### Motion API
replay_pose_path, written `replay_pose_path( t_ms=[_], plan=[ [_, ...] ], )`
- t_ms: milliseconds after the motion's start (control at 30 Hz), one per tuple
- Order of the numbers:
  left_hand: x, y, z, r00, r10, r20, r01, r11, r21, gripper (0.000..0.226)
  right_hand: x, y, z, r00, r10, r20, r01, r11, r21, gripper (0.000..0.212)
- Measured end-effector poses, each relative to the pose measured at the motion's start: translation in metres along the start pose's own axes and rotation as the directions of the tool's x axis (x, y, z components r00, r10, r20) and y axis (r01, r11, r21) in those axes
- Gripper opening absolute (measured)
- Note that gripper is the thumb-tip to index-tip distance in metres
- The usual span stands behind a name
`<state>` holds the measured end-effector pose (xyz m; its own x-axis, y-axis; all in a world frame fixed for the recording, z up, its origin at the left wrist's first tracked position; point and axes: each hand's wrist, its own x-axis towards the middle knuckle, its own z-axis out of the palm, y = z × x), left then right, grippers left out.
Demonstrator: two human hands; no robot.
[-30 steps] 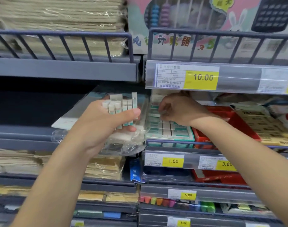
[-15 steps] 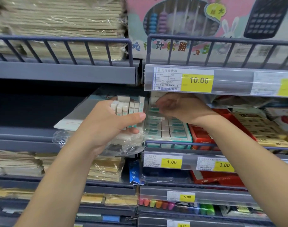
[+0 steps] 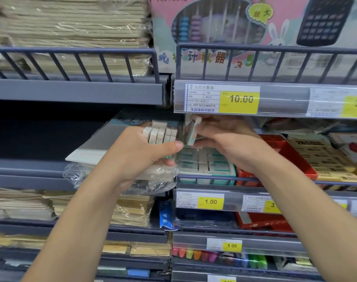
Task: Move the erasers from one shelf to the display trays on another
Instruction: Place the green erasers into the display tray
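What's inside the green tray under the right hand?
The green tray holds rows of white-and-green erasers lying flat. The right hand, pinching one eraser, covers its back rows.

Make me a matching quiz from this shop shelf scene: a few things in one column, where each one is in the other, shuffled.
Things:
1. eraser bundle
2. single eraser
3. eraser tray
4. abacus box

Places:
A. on the top shelf, above the 10.00 tag
B. pinched in the right hand
C. on the shelf above the 1.00 tag
D. gripped in the left hand

Pairs: 1-D, 2-B, 3-C, 4-A
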<state>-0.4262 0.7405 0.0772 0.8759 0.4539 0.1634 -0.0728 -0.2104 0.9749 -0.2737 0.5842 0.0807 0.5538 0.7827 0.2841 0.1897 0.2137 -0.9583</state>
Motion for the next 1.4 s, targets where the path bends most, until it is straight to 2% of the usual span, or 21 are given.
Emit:
replay_pose_path(
  t_ms=[33,67,100,133,167,233,333,433,733,900,1000,1033,1067,1133,1167,1233,1333,1400],
  plan=[
    [0.001,-0.001,-0.001,1.000,-0.009,-0.006,0.009,1.000,-0.006,0.012,0.001,-0.003,-0.005,0.998,0.027,-0.064,-0.031,0.997,-0.065,0.012],
    [0.001,-0.001,-0.001,1.000,-0.016,-0.011,0.016,1.000,-0.013,0.012,0.004,-0.006,-0.012,0.990,0.062,-0.129,-0.095,0.960,-0.262,0.015],
    [0.002,-0.002,-0.002,1.000,-0.021,-0.017,0.021,1.000,-0.019,0.016,0.006,-0.009,-0.022,0.981,0.097,-0.167,-0.173,0.827,-0.536,0.022],
    [0.002,-0.003,-0.002,0.999,-0.026,-0.020,0.026,0.999,-0.029,0.022,0.009,-0.011,-0.032,0.978,0.119,-0.170,-0.207,0.638,-0.742,0.025],
    [0.002,-0.003,-0.002,0.999,-0.030,-0.025,0.029,0.999,-0.036,0.028,0.013,-0.011,-0.040,0.980,0.134,-0.146,-0.194,0.493,-0.848,0.023],
    [0.002,-0.004,-0.002,0.999,-0.034,-0.034,0.032,0.999,-0.041,0.037,0.018,-0.009,-0.046,0.986,0.141,-0.087,-0.135,0.376,-0.917,0.023],
    [0.002,-0.004,-0.001,0.999,-0.033,-0.033,0.030,0.997,-0.064,0.036,0.023,0.000,-0.043,0.994,0.106,-0.016,-0.036,0.187,-0.982,0.022],
    [0.004,-0.005,0.000,0.999,-0.033,-0.031,0.031,0.997,-0.064,0.036,0.027,0.006,-0.041,0.997,0.069,0.025,0.018,0.103,-0.995,0.020],
    [0.003,-0.004,-0.001,0.999,-0.039,-0.029,0.037,0.998,-0.054,0.027,0.033,0.012,-0.046,0.994,0.055,0.090,0.077,0.208,-0.975,0.010],
    [0.002,0.001,0.001,0.998,-0.058,-0.016,0.058,0.998,-0.002,0.025,0.032,0.006,-0.044,0.990,0.107,0.090,0.070,0.174,-0.982,0.014],
    [0.001,0.003,0.004,0.999,-0.036,0.008,0.036,0.999,0.018,0.013,0.024,-0.001,-0.038,0.995,0.084,0.051,0.034,0.191,-0.981,0.019],
    [0.001,0.004,0.005,1.000,-0.023,0.018,0.023,1.000,0.017,0.009,0.020,-0.003,-0.034,0.998,0.064,0.027,0.008,0.281,-0.960,0.019],
    [0.000,0.005,0.006,1.000,-0.006,0.029,0.006,1.000,0.019,0.011,0.016,-0.005,-0.029,0.998,0.056,0.006,-0.018,0.432,-0.902,0.019],
    [-0.001,0.006,0.008,0.997,0.033,0.065,-0.036,0.999,0.040,0.025,0.005,-0.011,-0.017,0.996,0.079,0.038,-0.033,0.746,-0.665,0.027],
    [0.000,0.006,0.009,0.996,0.046,0.081,-0.050,0.997,0.050,0.023,0.000,-0.014,-0.012,0.994,0.073,0.085,-0.015,0.834,-0.551,0.032],
    [0.001,0.008,0.010,0.992,0.065,0.105,-0.072,0.995,0.064,0.013,-0.006,-0.017,-0.003,0.988,0.044,0.147,0.024,0.902,-0.432,0.036],
    [-0.001,0.008,0.013,0.995,0.051,0.091,-0.056,0.997,0.053,0.011,-0.006,-0.017,0.002,0.994,0.008,0.113,0.049,0.870,-0.490,0.030],
    [-0.002,0.006,0.013,0.998,0.025,0.063,-0.028,0.998,0.050,0.011,-0.007,-0.016,-0.001,0.994,0.024,0.107,0.025,0.897,-0.441,0.026]
  ],
)
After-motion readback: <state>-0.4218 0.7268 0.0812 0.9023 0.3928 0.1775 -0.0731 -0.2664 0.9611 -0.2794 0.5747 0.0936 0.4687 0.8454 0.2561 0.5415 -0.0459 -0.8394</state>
